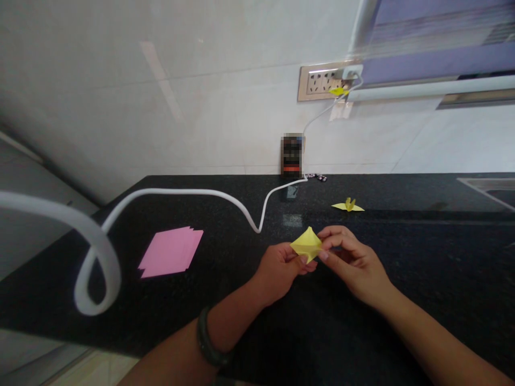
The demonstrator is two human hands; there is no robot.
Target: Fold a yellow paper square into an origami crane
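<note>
Pale tiled wall (pixel 225 107), black speckled countertop (pixel 229 262), beige socket panel (pixel 316 83)

Left grip (pixel 277 272) and right grip (pixel 364 268) bare; forearms (pixel 420 324) bare to frame edge. Left wrist: single bangle (pixel 203 339), dark grey-green, thick rounded band, smooth, slight sheen.

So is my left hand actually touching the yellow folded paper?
Touching. The head view shows it: the thumb of the left hand overlaps the lower part of the yellow folded paper, with no gap between them.
</note>
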